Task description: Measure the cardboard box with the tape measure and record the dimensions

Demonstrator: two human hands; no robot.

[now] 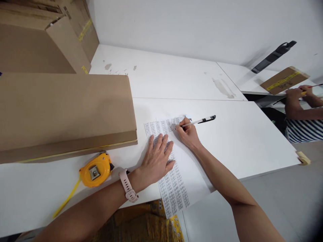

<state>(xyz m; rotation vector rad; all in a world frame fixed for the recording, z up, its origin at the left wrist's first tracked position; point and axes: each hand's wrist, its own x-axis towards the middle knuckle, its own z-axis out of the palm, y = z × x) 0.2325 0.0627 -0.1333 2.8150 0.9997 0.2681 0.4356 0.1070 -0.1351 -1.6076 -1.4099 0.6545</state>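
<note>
I have the right hand (188, 135) pinched around a pen (205, 119), its tip at the upper part of a handwritten paper (185, 164) that lies on the worktop (232, 141) and overhangs its front edge. My left hand (156, 157) rests spread on the paper, gripping nothing, near a tape measure (96, 172).

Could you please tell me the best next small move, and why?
I'd probably write another entry: the right hand holds the pen, its tip by the handwriting; the sheet has blank space, and the left hand rests on it.
</note>
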